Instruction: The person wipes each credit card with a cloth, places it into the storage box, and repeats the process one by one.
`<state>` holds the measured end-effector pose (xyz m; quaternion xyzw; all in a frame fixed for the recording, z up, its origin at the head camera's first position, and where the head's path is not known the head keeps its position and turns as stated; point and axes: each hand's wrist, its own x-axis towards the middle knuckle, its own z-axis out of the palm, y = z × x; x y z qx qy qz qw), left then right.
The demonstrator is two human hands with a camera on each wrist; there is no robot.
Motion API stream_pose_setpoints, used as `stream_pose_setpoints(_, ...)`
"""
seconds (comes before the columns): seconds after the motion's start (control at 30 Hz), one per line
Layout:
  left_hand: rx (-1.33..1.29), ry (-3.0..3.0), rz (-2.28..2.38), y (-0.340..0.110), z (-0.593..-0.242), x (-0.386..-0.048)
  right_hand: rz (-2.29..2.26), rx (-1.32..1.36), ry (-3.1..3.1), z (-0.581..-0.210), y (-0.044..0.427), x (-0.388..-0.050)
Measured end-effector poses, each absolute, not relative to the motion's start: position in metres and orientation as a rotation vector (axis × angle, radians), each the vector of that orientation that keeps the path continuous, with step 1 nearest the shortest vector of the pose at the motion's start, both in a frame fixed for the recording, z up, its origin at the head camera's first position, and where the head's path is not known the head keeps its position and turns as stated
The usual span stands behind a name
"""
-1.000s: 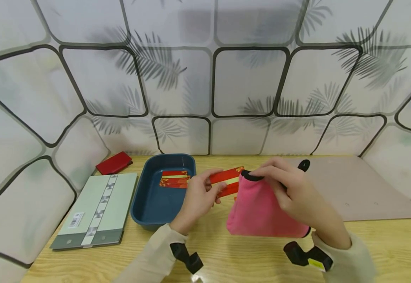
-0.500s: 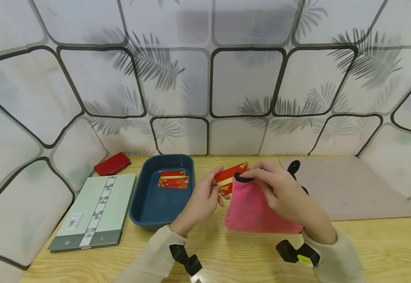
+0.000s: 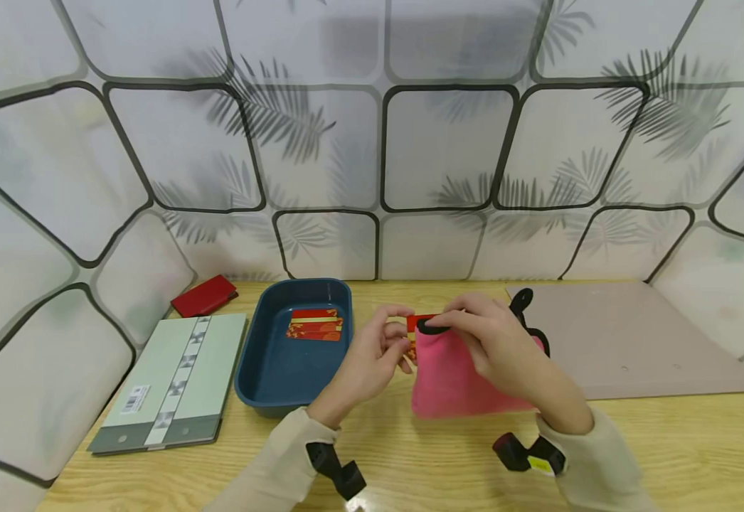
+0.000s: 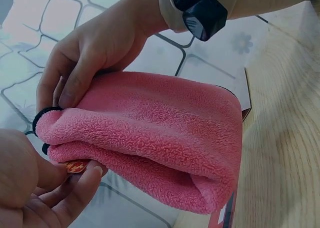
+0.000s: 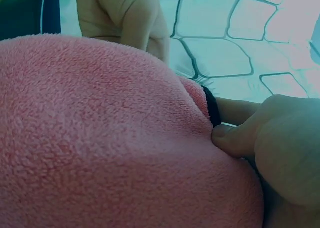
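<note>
Above the pale wooden table [image 3: 436,462], the left hand [image 3: 372,348] pinches a flat red-and-gold card [image 3: 412,327], seemingly partway into the folded pink fleece cloth [image 3: 455,377], whose edge the right hand [image 3: 506,348] pinches; this tuck looks unfinished!

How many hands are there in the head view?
2: the left hand holds a red card beside the pink pouch; the right hand pinches the pouch's black edge. Both are plainly visible.
</note>
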<state>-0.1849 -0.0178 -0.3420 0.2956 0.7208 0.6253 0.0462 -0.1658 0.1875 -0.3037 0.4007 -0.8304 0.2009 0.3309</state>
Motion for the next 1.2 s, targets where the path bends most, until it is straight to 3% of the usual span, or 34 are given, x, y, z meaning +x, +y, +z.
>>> stream_pose_setpoints(0.53, 0.973, 2.094, 1.947, -0.014, -0.348, -0.19, 0.448, 0.947, -2.12, -0.314, 0.181, -0.175)
stream_pose_setpoints(1.2, 0.849, 2.208, 1.88, -0.016, -0.344, -0.19, 0.439, 0.899, -2.193, -0.313, 0.192, -0.178)
